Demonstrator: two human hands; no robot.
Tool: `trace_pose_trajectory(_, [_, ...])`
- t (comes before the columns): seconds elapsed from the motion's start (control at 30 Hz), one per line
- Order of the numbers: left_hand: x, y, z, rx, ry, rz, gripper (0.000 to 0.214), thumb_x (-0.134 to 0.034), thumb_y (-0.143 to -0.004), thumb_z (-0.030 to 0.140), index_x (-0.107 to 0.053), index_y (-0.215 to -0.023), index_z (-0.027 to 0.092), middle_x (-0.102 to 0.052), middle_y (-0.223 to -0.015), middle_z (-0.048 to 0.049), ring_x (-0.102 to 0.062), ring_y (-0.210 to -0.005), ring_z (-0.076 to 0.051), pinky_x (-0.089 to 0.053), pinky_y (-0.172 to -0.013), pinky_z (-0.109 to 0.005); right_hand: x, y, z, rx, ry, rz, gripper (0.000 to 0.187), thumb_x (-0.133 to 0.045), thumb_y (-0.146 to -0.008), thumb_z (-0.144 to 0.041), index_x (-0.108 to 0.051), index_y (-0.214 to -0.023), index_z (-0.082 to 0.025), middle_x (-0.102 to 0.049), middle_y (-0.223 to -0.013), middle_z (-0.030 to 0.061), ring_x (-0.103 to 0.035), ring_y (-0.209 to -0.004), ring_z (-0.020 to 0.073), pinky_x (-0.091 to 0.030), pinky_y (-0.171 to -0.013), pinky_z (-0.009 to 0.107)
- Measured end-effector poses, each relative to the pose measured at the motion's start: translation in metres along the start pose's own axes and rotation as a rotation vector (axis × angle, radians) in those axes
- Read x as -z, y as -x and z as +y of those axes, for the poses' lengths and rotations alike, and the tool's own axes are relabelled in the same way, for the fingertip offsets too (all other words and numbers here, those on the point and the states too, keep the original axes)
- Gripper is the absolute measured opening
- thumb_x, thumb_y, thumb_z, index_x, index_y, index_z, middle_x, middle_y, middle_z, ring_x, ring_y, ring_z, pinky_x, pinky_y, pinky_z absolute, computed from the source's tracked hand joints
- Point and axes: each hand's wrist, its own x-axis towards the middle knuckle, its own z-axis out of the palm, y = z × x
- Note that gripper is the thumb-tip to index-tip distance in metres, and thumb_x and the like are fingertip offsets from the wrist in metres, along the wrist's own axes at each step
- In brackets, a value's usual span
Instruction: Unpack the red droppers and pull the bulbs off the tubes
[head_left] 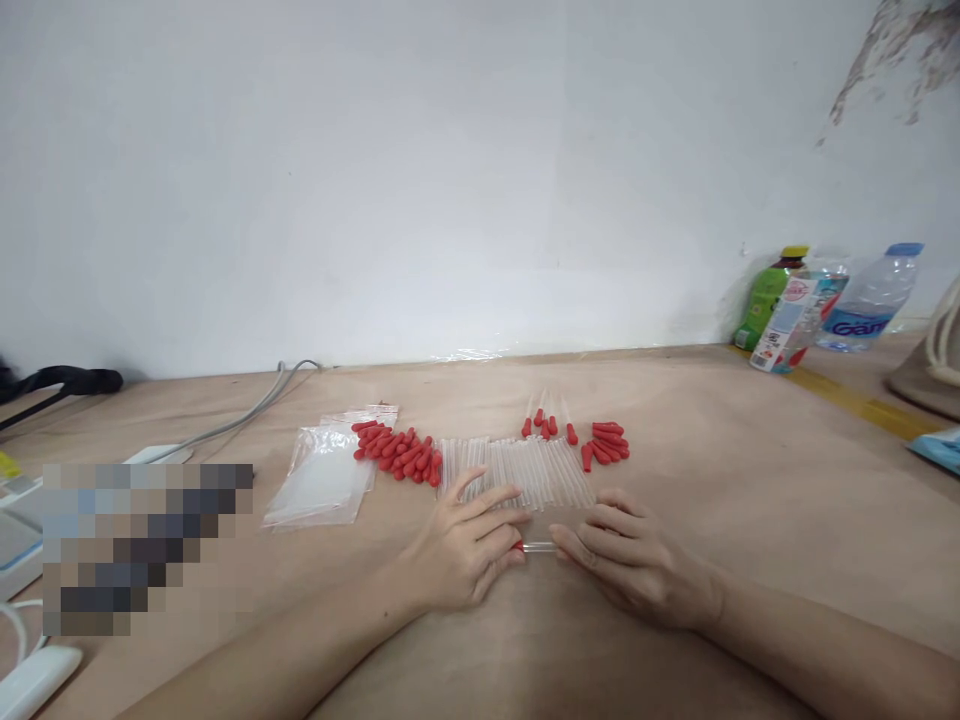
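My left hand [476, 540] pinches a red rubber bulb [518, 547], most of it hidden by the fingers. A clear dropper tube [538, 547] runs from the bulb to my right hand [637, 560], whose thumb and fingers grip its other end. Just beyond both hands lies a row of clear tubes [536, 472] side by side. Left of the row is a heap of red rubber bulbs [397, 453], and a smaller group of bulbs [611, 442] lies to the right. Behind the row, several droppers with red bulbs [551, 425] point away from me.
Clear zip bags [322, 475] lie flat on the left. Farther left are a grey cable [247, 415], white plugs and a blurred-out patch. At the back right, a green bottle [765, 300] and a clear bottle [870, 300] stand by the wall, near yellow tape [862, 400].
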Motion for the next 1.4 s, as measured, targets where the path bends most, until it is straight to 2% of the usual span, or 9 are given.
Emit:
trace_pose_trajectory(0.17, [0.005, 0.004, -0.007, 0.016, -0.018, 0.057, 0.01, -0.047, -0.084, 0.016, -0.057, -0.081, 0.017, -0.067, -0.098, -0.0009, -0.054, -0.102, -0.019, -0.027, -0.099, -0.042, 0.008, 0.005, 0.008, 0.012, 0.022, -0.008, 0.025, -0.044, -0.085, -0.009, -0.055, -0.107, -0.011, -0.062, -0.067, 0.0007, -0.051, -0.067, 0.0121, -0.036, -0.071, 0.031])
trace_pose_trajectory(0.37, [0.016, 0.012, -0.046, 0.598, -0.02, 0.173, 0.021, -0.042, -0.088, 0.025, -0.06, -0.098, 0.021, -0.056, -0.09, -0.0047, -0.054, -0.084, -0.015, -0.045, -0.072, -0.028, 0.004, 0.014, 0.041, -0.474, 0.109, 0.193, 0.012, -0.059, -0.078, -0.019, -0.064, -0.089, -0.02, -0.06, -0.06, -0.0021, -0.05, -0.056, 0.0093, -0.031, -0.064, 0.029])
trace_pose_trajectory(0.47, [0.015, 0.015, -0.059, 0.705, -0.007, 0.175, 0.027, -0.039, -0.089, 0.026, -0.057, -0.108, 0.023, -0.051, -0.094, -0.0047, -0.051, -0.089, -0.016, -0.045, -0.078, -0.029, 0.001, 0.012, 0.05, -0.667, 0.1, 0.182, 0.013, -0.053, -0.081, -0.025, -0.065, -0.086, -0.022, -0.063, -0.064, -0.0023, -0.052, -0.054, 0.0086, -0.03, -0.068, 0.029])
trace_pose_trajectory(0.57, [0.011, 0.018, -0.066, 0.72, -0.041, 0.178, 0.033, -0.037, -0.089, 0.023, -0.051, -0.118, 0.022, -0.048, -0.096, -0.0057, -0.05, -0.091, -0.016, -0.043, -0.083, -0.032, -0.003, 0.009, 0.051, -0.745, 0.071, 0.112, 0.022, -0.045, -0.085, -0.026, -0.064, -0.096, -0.022, -0.065, -0.076, 0.0006, -0.057, -0.066, 0.0118, -0.032, -0.071, 0.029])
trace_pose_trajectory(0.77, [0.021, 0.02, -0.086, 0.79, -0.109, 0.287, 0.03, -0.043, -0.084, 0.023, -0.053, -0.112, 0.02, -0.052, -0.087, -0.0047, -0.056, -0.082, -0.017, -0.046, -0.076, -0.033, -0.024, -0.015, 0.04, -0.68, -0.067, 0.08, 0.019, -0.046, -0.082, -0.021, -0.062, -0.092, -0.018, -0.063, -0.073, 0.0025, -0.054, -0.068, 0.0137, -0.034, -0.069, 0.029])
trace_pose_trajectory(0.9, [0.036, 0.027, -0.106, 0.866, -0.1, 0.402, 0.028, -0.05, -0.079, 0.028, -0.05, -0.105, 0.018, -0.057, -0.086, -0.0034, -0.059, -0.073, -0.016, -0.047, -0.068, -0.029, -0.047, -0.041, 0.032, -0.541, 0.005, 0.117, 0.016, -0.048, -0.08, -0.016, -0.064, -0.085, -0.018, -0.062, -0.068, 0.0008, -0.052, -0.066, 0.0127, -0.03, -0.07, 0.029])
trace_pose_trajectory(1.0, [0.044, 0.035, -0.118, 0.918, -0.106, 0.451, 0.028, -0.054, -0.075, 0.032, -0.049, -0.099, 0.018, -0.059, -0.084, -0.0029, -0.058, -0.068, -0.014, -0.047, -0.061, -0.026, -0.063, -0.057, 0.029, -0.442, 0.089, 0.041, 0.015, -0.048, -0.08, -0.016, -0.063, -0.078, -0.017, -0.06, -0.066, 0.0013, -0.05, -0.065, 0.0126, -0.027, -0.069, 0.03])
trace_pose_trajectory(1.23, [0.047, 0.041, -0.125, 1.015, -0.167, 0.374, 0.025, -0.057, -0.07, 0.035, -0.051, -0.087, 0.019, -0.062, -0.084, -0.0017, -0.057, -0.066, -0.014, -0.044, -0.059, -0.024, -0.083, -0.077, 0.025, -0.411, 0.157, -0.201, 0.014, -0.047, -0.08, -0.016, -0.06, -0.076, -0.017, -0.061, -0.073, 0.0032, -0.047, -0.073, 0.0153, -0.021, -0.07, 0.033])
trace_pose_trajectory(1.4, [0.044, 0.04, -0.119, 1.043, -0.152, 0.329, 0.023, -0.057, -0.07, 0.036, -0.052, -0.085, 0.02, -0.062, -0.082, -0.0003, -0.057, -0.069, -0.014, -0.044, -0.062, -0.025, -0.09, -0.086, 0.016, -0.441, 0.114, -0.251, 0.022, -0.044, -0.085, -0.029, -0.061, -0.075, -0.019, -0.06, -0.071, 0.0023, -0.046, -0.074, 0.0157, -0.019, -0.07, 0.035])
